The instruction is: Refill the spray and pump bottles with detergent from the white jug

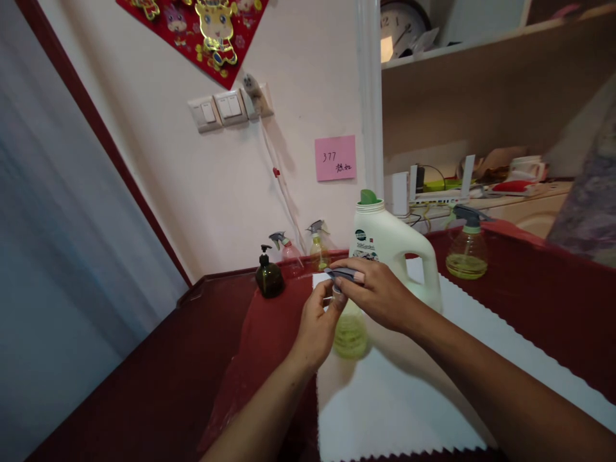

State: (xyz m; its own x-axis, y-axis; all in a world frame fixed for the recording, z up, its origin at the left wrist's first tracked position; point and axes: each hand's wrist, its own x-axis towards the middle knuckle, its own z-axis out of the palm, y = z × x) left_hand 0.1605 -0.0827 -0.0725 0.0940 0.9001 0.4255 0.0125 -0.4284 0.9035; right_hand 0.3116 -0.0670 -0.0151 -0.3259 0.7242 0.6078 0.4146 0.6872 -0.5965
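Observation:
A small spray bottle (350, 337) with yellow-green liquid in it is in front of me over the white mat (394, 404). My left hand (318, 321) is closed around the bottle's neck. On the grey spray head (347, 275) at its top, my right hand (373, 292) grips with thumb and fingers. My fingers partly hide the neck and the join between head and bottle. Just behind my hands stands a large pale green jug (399, 234) with a side handle; a green piece shows at its mouth.
To the left behind stand a dark pump bottle (269, 276), a pink spray bottle (290, 256) and a yellowish one (317, 251). Another spray bottle (466, 253) with yellow-green liquid is at the right. The dark red table (206, 340) meets the wall, where a cord hangs from a socket.

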